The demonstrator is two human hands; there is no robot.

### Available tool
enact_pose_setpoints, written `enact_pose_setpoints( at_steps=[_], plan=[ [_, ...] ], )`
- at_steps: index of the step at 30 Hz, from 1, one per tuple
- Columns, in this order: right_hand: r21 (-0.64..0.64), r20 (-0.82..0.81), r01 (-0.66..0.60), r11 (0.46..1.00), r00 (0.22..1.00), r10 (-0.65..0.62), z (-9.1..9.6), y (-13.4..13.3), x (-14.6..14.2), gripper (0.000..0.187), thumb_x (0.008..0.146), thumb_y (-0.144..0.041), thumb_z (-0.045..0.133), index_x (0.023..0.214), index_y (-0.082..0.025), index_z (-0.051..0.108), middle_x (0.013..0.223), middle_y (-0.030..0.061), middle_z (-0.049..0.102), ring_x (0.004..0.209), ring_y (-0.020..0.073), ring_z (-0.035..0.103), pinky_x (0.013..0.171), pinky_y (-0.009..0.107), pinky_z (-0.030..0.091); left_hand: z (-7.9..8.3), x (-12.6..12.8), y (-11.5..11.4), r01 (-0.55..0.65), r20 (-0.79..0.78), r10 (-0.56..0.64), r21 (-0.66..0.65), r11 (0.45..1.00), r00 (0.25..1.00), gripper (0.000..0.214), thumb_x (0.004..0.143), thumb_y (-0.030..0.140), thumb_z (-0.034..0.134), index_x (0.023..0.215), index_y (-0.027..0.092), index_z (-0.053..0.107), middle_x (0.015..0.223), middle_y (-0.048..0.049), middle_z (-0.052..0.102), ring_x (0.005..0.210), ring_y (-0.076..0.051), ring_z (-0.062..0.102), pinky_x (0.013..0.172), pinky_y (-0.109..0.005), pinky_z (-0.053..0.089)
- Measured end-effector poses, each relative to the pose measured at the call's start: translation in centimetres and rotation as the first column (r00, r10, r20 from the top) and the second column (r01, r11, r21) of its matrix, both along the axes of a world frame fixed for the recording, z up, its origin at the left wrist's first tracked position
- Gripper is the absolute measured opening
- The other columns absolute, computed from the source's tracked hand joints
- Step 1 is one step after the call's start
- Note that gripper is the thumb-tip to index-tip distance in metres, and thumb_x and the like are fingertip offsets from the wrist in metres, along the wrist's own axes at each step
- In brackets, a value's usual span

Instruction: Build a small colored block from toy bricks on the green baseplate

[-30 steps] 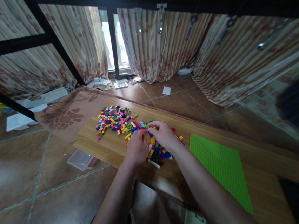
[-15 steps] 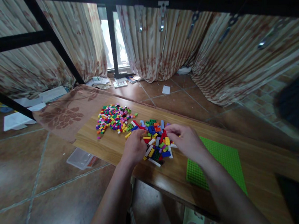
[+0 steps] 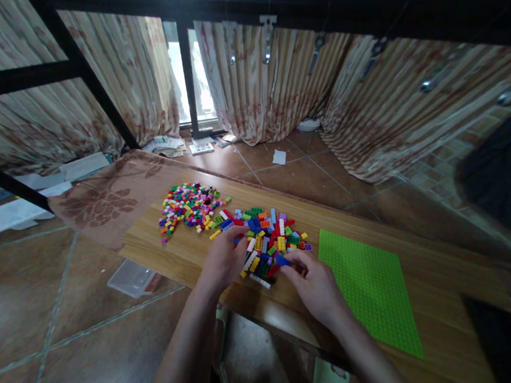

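Note:
A loose pile of mixed building bricks (image 3: 265,245) in many colours lies in the middle of the wooden table. My right hand (image 3: 317,280) is at the pile's near right side, thumb and fingertips closed on a blue brick (image 3: 282,260). At the left side of the pile is my left hand (image 3: 226,256), its fingers curved and thumb apart, with bricks close to the fingertips. I make out nothing held in it. To the right of my right hand, a green studded baseplate (image 3: 368,283) lies flat.
A heap of much smaller bricks (image 3: 191,206) spreads left of the main pile. The wooden table (image 3: 446,276) carries a dark flat object (image 3: 489,340) at its right end. A brown patterned cloth (image 3: 102,192) extends from the left end. On the floor sits a clear plastic tray (image 3: 130,277).
My right hand has come toward me from the pile's far right side and now grips a blue brick. My left hand has shifted slightly nearer. The baseplate is less covered by my arm.

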State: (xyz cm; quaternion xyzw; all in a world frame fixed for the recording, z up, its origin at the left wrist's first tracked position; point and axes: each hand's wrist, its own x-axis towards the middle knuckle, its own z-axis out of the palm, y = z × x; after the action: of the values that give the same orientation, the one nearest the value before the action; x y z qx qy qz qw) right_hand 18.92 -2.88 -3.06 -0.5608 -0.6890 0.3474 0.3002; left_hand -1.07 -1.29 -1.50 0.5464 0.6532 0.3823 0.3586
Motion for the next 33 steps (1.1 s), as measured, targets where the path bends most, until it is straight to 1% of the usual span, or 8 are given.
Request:
enact_pose_setpoints(
  at_steps=[4, 8, 12, 16, 19, 22, 27, 33],
  plan=[
    [-0.163, -0.392, 0.023, 0.986, 0.916, -0.086, 0.3, 0.0, -0.6, 0.016, 0.078, -0.033, 0.063, 0.087, -0.021, 0.070, 0.078, -0.0002, 0.068, 0.070, 0.0158, 0.059, 0.065, 0.028, 0.046, 1.0, 1.1, -0.4, 0.172, 0.210, -0.170, 0.005, 0.985, 0.963, 0.025, 0.083, 0.027, 0.052, 0.097, 0.016, 0.069, 0.081, -0.0024, 0.068, 0.070, -0.012, 0.059, 0.063, -0.021, 0.045],
    [-0.198, -0.458, 0.034, 0.980, 0.880, -0.123, 0.6, -0.2, -2.7, 0.022, 0.082, -0.038, 0.060, 0.090, -0.021, 0.071, 0.068, -0.0009, 0.065, 0.052, 0.0119, 0.051, 0.048, 0.023, 0.039, 1.9, 1.9, -0.8, 0.304, 0.327, -0.285, -0.007, 0.953, 0.901, 0.026, 0.083, 0.030, 0.053, 0.099, 0.015, 0.068, 0.081, -0.0021, 0.068, 0.070, -0.012, 0.059, 0.063, -0.021, 0.045],
    [-0.151, -0.369, 0.019, 0.988, 0.926, -0.074, 1.0, -0.4, -3.9, 0.026, 0.088, -0.038, 0.052, 0.099, -0.023, 0.070, 0.071, 0.0007, 0.066, 0.056, 0.0140, 0.056, 0.050, 0.025, 0.042, 1.7, 1.7, -0.7, 0.255, 0.321, -0.233, -0.027, 0.966, 0.918, 0.022, 0.080, 0.028, 0.055, 0.091, 0.014, 0.068, 0.074, -0.0023, 0.066, 0.064, -0.012, 0.058, 0.061, -0.022, 0.045],
    [0.074, -0.090, 0.201, 0.977, 0.977, -0.194, 1.1, 0.7, -1.5, 0.026, 0.088, -0.033, 0.050, 0.104, -0.024, 0.068, 0.088, 0.0054, 0.069, 0.077, 0.0204, 0.062, 0.071, 0.033, 0.048, 1.1, 1.1, -0.3, 0.124, 0.061, -0.124, 0.004, 0.992, 0.990, 0.018, 0.081, 0.023, 0.052, 0.083, 0.015, 0.068, 0.076, -0.0028, 0.066, 0.068, -0.013, 0.058, 0.064, -0.023, 0.044],
    [0.235, 0.205, 0.289, 0.928, 0.919, -0.338, 0.4, 2.3, 1.4, 0.031, 0.086, -0.022, 0.047, 0.110, -0.020, 0.065, 0.104, 0.0109, 0.065, 0.090, 0.0240, 0.061, 0.084, 0.039, 0.045, 0.9, 0.5, 0.0, 0.000, -0.141, 0.000, 0.002, 1.000, 0.990, 0.019, 0.082, 0.020, 0.050, 0.085, 0.016, 0.068, 0.081, -0.0042, 0.068, 0.075, -0.015, 0.060, 0.070, -0.025, 0.045],
    [0.240, 0.379, 0.243, 0.940, 0.868, -0.321, -0.8, 3.6, 2.7, 0.037, 0.082, -0.012, 0.044, 0.113, -0.017, 0.063, 0.106, 0.0131, 0.063, 0.093, 0.0242, 0.061, 0.086, 0.038, 0.044, 0.7, 0.0, 0.3, -0.062, -0.274, 0.054, -0.022, 0.998, 0.960, 0.021, 0.084, 0.019, 0.049, 0.091, 0.017, 0.068, 0.089, -0.0061, 0.069, 0.082, -0.017, 0.061, 0.075, -0.027, 0.045],
    [0.193, 0.421, 0.150, 0.970, 0.880, -0.220, -1.3, 4.5, 0.9, 0.039, 0.081, -0.006, 0.040, 0.110, -0.017, 0.064, 0.100, 0.0119, 0.064, 0.092, 0.0222, 0.061, 0.084, 0.033, 0.044, 0.9, -0.3, 0.4, -0.107, -0.359, 0.071, -0.082, 0.991, 0.931, 0.025, 0.086, 0.018, 0.047, 0.100, 0.017, 0.067, 0.103, -0.0097, 0.068, 0.091, -0.020, 0.063, 0.084, -0.032, 0.045],
    [0.101, 0.286, 0.139, 0.985, 0.944, -0.162, -0.4, 5.0, -0.8, 0.039, 0.081, -0.006, 0.040, 0.111, -0.016, 0.063, 0.109, 0.0099, 0.067, 0.101, 0.0209, 0.061, 0.092, 0.035, 0.044, 1.5, -0.5, 0.3, -0.141, -0.362, 0.097, -0.097, 0.985, 0.927, 0.025, 0.086, 0.019, 0.048, 0.103, 0.018, 0.067, 0.106, -0.0095, 0.068, 0.096, -0.021, 0.062, 0.088, -0.033, 0.045]
  ],
)
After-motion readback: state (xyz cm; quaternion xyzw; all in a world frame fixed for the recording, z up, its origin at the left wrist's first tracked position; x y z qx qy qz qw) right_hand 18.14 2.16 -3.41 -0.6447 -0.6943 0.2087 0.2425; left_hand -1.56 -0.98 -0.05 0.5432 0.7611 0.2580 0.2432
